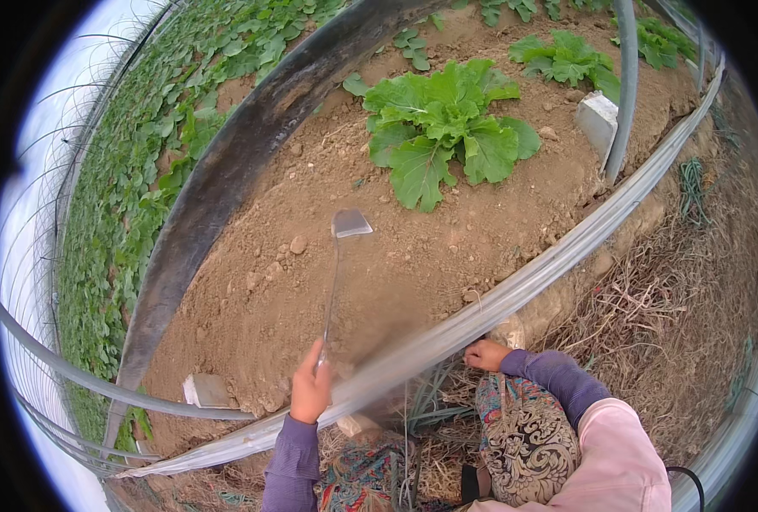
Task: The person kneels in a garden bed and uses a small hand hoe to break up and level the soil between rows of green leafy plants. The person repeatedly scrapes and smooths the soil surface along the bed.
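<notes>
My left hand [310, 388] is closed around the handle end of a small hand hoe [334, 282]. The hoe's thin shaft reaches away over the bare soil, and its flat metal blade [351, 224] is at or just above the ground; I cannot tell which. My right hand [487, 354] is low beside my knee, just under the rolled plastic film [447, 337]. Its fingers look curled, and whatever they may hold is hidden. Beyond the blade grows a large leafy green plant [447, 128].
The film runs diagonally between me and the soil bed [268, 256]. Curved metal hoops [624, 94] rise by a white block [596, 119] at right and another block [208, 391] at left. A dark sheet strip [200, 205] bounds the far side. Dry straw [635, 299] covers the right.
</notes>
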### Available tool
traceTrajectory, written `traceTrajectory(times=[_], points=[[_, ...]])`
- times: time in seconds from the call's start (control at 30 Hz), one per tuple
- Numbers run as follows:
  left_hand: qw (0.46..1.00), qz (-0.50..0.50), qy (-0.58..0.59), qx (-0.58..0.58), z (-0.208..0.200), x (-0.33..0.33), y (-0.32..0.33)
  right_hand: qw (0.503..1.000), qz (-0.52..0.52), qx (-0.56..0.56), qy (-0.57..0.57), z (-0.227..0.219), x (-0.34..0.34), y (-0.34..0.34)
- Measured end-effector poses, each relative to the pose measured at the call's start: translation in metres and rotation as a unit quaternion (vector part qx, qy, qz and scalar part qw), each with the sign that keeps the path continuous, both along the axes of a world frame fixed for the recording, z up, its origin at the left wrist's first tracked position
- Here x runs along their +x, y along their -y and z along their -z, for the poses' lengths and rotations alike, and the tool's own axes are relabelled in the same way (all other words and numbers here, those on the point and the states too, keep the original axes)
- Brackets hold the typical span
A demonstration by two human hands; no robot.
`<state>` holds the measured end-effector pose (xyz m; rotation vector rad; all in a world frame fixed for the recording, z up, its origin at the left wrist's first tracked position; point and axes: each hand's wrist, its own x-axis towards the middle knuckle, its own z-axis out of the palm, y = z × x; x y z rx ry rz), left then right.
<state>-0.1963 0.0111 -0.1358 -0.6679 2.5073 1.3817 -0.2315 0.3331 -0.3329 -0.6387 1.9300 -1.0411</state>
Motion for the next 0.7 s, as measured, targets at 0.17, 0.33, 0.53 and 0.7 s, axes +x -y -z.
traceTrajectory(times=[0.17, 0.33, 0.53, 0.7], points=[[0.999, -0.034, -0.012, 0.035, -0.006, -0.022, -0.01, 1.0, 0.019, -0.016, 0.02, 0.001, -0.003, -0.001], [0.998, 0.059, 0.003, -0.031, 0.002, -0.023, -0.025, 1.0, 0.016, 0.006, -0.006, 0.001, 0.0, 0.0], [0.998, -0.029, -0.006, 0.052, 0.004, -0.09, -0.041, 1.0, 0.019, -0.009, 0.014, -0.005, -0.003, 0.0], [0.985, 0.135, -0.097, -0.048, 0.016, -0.066, -0.065, 0.999, 0.021, -0.014, 0.02, -0.005, -0.003, -0.001]])
